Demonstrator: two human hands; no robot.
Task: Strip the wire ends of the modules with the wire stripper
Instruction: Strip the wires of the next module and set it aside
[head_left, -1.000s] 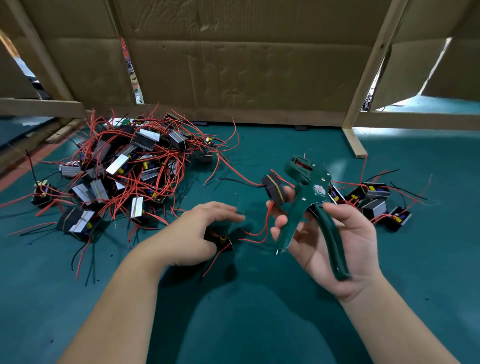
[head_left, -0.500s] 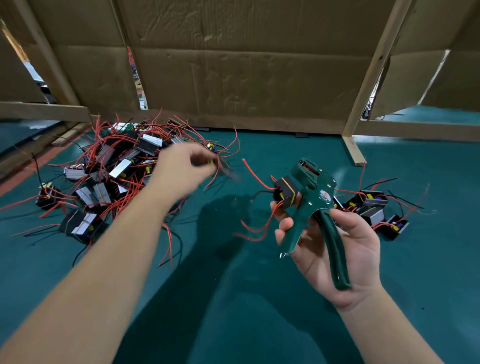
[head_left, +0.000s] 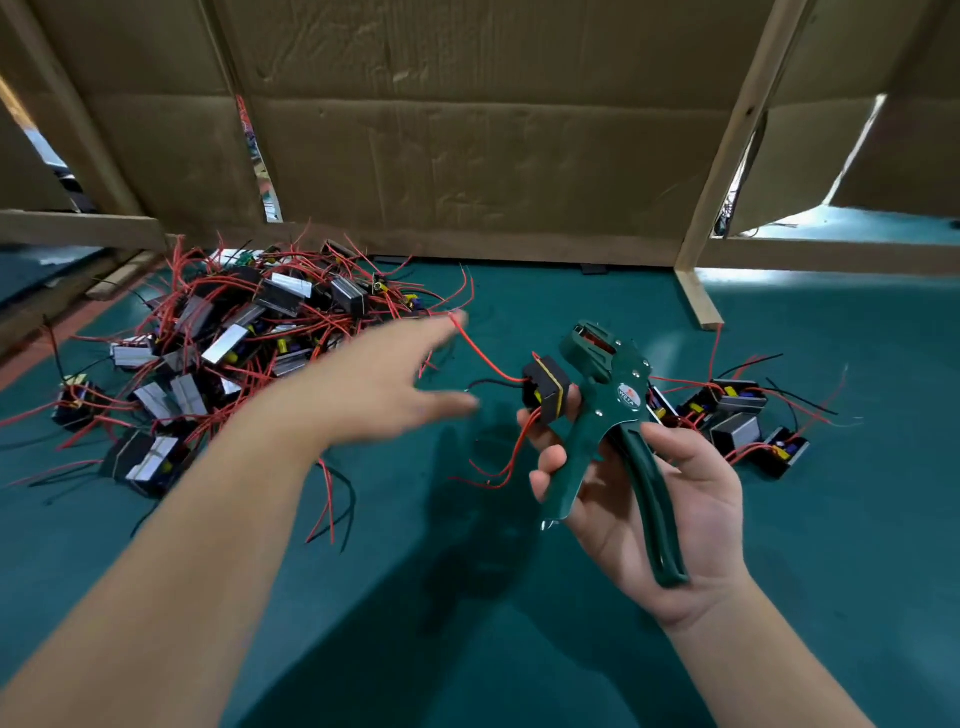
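Observation:
My right hand (head_left: 691, 499) grips the green wire stripper (head_left: 602, 395) by its handles, jaws pointing up and away. Its fingertips also pinch a small black module (head_left: 545, 387) with a yellow stripe, just left of the stripper's head. Red wires hang from this module, and one long red wire (head_left: 483, 358) arcs up to the left. My left hand (head_left: 384, 384) is blurred and hovers with fingers spread, its index fingertip close to the end of that long wire. It holds nothing.
A large heap of modules with tangled red and black wires (head_left: 234, 332) lies at the left on the green table mat (head_left: 831, 545). A few modules (head_left: 737, 415) sit behind my right hand. Cardboard walls (head_left: 467, 156) and a wooden post (head_left: 727, 156) close off the back.
My left hand rose from the mat to the heap, then swung right and opened near the held module's long wire. The right hand has lifted slightly with stripper and module.

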